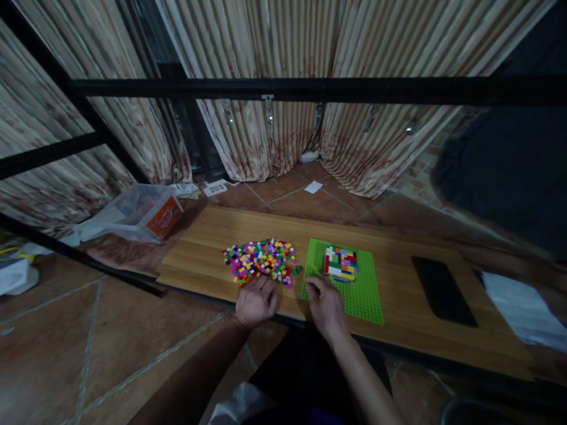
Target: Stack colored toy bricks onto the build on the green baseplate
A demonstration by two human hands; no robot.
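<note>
A heap of small multicoloured toy bricks lies on the wooden table. My left hand rests at the near edge of this heap with its fingers curled in; whatever they may hold is hidden. To the right lies a green studded baseplate, bearing a low rectangular block of mixed-colour bricks. My right hand is over the plate's near left part, below and left of that block. Its thumb and fingertips are closed together, and I cannot make out anything between them. Small dark green pieces lie between heap and plate.
The narrow wooden table carries a black flat object at right, near white paper. A clear plastic bin with an orange label stands at left. A black metal bar crosses in front of curtains.
</note>
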